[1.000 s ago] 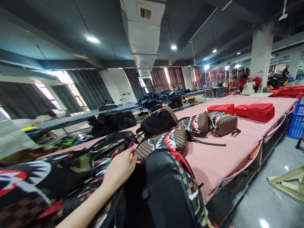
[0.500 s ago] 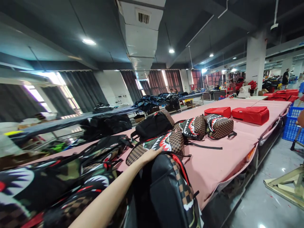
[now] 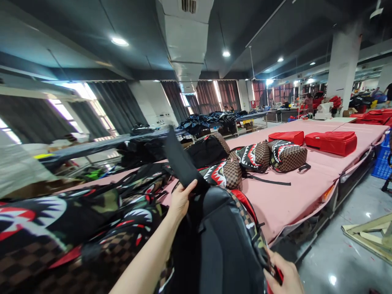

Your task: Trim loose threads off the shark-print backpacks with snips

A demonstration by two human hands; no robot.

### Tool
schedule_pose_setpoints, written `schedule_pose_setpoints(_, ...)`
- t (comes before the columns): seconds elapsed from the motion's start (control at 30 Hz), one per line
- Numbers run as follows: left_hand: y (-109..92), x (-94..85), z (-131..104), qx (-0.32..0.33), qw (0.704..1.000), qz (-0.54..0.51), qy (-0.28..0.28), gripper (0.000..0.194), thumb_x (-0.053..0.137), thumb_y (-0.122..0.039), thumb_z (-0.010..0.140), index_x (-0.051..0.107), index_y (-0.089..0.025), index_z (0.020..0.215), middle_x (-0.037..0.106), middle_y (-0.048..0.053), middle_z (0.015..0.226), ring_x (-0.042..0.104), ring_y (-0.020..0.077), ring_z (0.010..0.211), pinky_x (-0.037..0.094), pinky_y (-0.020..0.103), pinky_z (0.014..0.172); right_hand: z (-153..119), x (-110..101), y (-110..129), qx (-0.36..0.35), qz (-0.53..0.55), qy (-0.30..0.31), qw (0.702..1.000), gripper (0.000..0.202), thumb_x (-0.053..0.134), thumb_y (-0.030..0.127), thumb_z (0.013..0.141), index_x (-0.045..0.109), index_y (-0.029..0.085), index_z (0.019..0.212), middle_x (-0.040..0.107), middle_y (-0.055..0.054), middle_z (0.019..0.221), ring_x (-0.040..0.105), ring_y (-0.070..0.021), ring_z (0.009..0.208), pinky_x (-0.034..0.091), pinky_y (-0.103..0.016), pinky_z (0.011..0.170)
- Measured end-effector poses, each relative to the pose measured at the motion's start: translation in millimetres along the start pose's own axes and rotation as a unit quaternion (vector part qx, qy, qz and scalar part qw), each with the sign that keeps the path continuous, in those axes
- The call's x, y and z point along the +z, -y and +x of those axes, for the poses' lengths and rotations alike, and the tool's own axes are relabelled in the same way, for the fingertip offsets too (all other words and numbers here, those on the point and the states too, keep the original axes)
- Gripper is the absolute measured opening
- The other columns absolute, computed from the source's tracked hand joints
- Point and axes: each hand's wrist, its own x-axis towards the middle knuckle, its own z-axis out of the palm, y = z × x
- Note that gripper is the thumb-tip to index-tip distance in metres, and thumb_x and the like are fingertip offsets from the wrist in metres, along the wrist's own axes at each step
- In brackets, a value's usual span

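Note:
Right in front of me is a black backpack (image 3: 228, 241) with its padded back toward me; its side shows brown check, camouflage and red lining. My left hand (image 3: 180, 201) is closed on the wide black shoulder strap (image 3: 180, 161), whose upper part sticks up, blurred by motion. At the lower right, my right hand (image 3: 284, 271) grips the backpack's open side edge, where red lining shows. Just beyond the strap lies a checked backpack (image 3: 226, 173) with a shark-mouth print.
More shark-print backpacks (image 3: 288, 157) and red bags (image 3: 330, 143) lie on the pink table (image 3: 275, 204). Several backpacks (image 3: 82, 212) are heaped at the left. A blue crate (image 3: 381, 161) and a pale metal stand (image 3: 370, 241) are on the floor at the right.
My left hand has come back from the checked backpack and now holds the black strap, raised. My right hand has come into view at the backpack's side. The view has shifted slightly.

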Motion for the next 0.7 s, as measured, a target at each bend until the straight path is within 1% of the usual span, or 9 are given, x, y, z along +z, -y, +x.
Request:
schedule_pose_setpoints(0.13,12,-20.8,-23,-0.014,0.996,0.068,0.062,0.036,0.066,-0.036,0.068,0.063,-0.015,0.097,0.068,0.01,0.1,0.065,0.0228,0.091,0.05,0.04,0.086,28,11,-11,0.053,0.025,-0.049,0.997,0.035,0.053,0.028,0.079,0.059,0.019,0.112,0.068,-0.002,0.091,0.064,-0.0163,0.082,0.049,-0.023,0.078)
schedule_pose_setpoints(0.23,29,-30.6,-54,-0.036,0.982,0.136,0.127,0.037,0.07,-0.037,0.061,0.067,-0.018,0.093,0.068,0.009,0.103,0.059,0.0262,0.104,0.041,0.043,0.098,49,14,-27,0.109,0.02,-0.046,0.993,0.026,0.056,0.037,0.077,0.065,0.017,0.09,0.066,-0.001,0.072,0.06,-0.0166,0.066,0.049,-0.027,0.067)
schedule_pose_setpoints(0.27,37,-32.5,-68,-0.045,0.972,0.164,0.159,0.036,0.073,-0.035,0.058,0.069,-0.02,0.09,0.068,0.008,0.106,0.056,0.0269,0.109,0.036,0.043,0.102,54,13,-34,0.134,0.017,-0.063,0.989,0.026,0.055,0.04,0.076,0.064,0.016,0.08,0.063,0.0,0.066,0.057,-0.0164,0.062,0.048,-0.027,0.064)
schedule_pose_setpoints(0.33,52,-34.5,-100,-0.043,0.937,0.243,0.245,0.033,0.072,-0.031,0.059,0.07,-0.024,0.091,0.064,0.007,0.114,0.052,0.027,0.115,0.027,0.045,0.107,56,8,-50,0.161,0.038,-0.079,0.983,0.028,0.056,0.043,0.075,0.061,0.015,0.074,0.063,-0.002,0.068,0.056,-0.0171,0.066,0.046,-0.028,0.067)
schedule_pose_setpoints(0.4,64,-34.4,-136,-0.009,0.885,0.333,0.325,0.031,0.064,-0.029,0.068,0.067,-0.027,0.099,0.06,0.006,0.121,0.05,0.0256,0.118,0.02,0.048,0.109,50,-1,-63,0.173,0.06,-0.084,0.979,0.029,0.057,0.044,0.074,0.06,0.015,0.077,0.065,-0.004,0.076,0.057,-0.0179,0.071,0.045,-0.029,0.07)
schedule_pose_setpoints(0.47,69,-31.8,-168,0.036,0.841,0.397,0.367,0.033,0.052,-0.029,0.078,0.063,-0.026,0.108,0.059,0.006,0.124,0.049,0.0234,0.119,0.018,0.049,0.11,38,-12,-68,0.178,0.066,-0.08,0.978,0.028,0.057,0.043,0.074,0.059,0.015,0.078,0.065,-0.005,0.079,0.057,-0.0177,0.073,0.044,-0.029,0.071)
schedule_pose_setpoints(0.5,69,-29.3,-182,0.046,0.836,0.403,0.369,0.033,0.049,-0.029,0.08,0.062,-0.025,0.11,0.059,0.006,0.123,0.049,0.0227,0.119,0.02,0.048,0.109,32,-17,-67,0.179,0.066,-0.076,0.979,0.027,0.057,0.042,0.075,0.059,0.015,0.077,0.065,-0.004,0.079,0.057,-0.0173,0.072,0.044,-0.029,0.07)
schedule_pose_setpoints(0.6,61,-16.7,-213,0.037,0.864,0.361,0.348,0.034,0.046,-0.034,0.082,0.061,-0.024,0.11,0.062,0.007,0.119,0.052,0.0221,0.115,0.034,0.041,0.104,20,-30,-55,0.175,0.087,-0.064,0.979,0.025,0.056,0.041,0.077,0.057,0.016,0.077,0.066,-0.005,0.079,0.058,-0.0165,0.074,0.044,-0.029,0.072)
schedule_pose_setpoints(0.7,50,0.8,-232,-0.032,0.912,0.28,0.298,0.032,0.049,-0.037,0.081,0.062,-0.024,0.107,0.064,0.007,0.113,0.058,0.0224,0.106,0.042,0.038,0.097,20,-35,-36,0.165,0.112,-0.021,0.98,0.023,0.058,0.039,0.077,0.056,0.017,0.077,0.066,-0.004,0.08,0.058,-0.0153,0.073,0.045,-0.028,0.07)
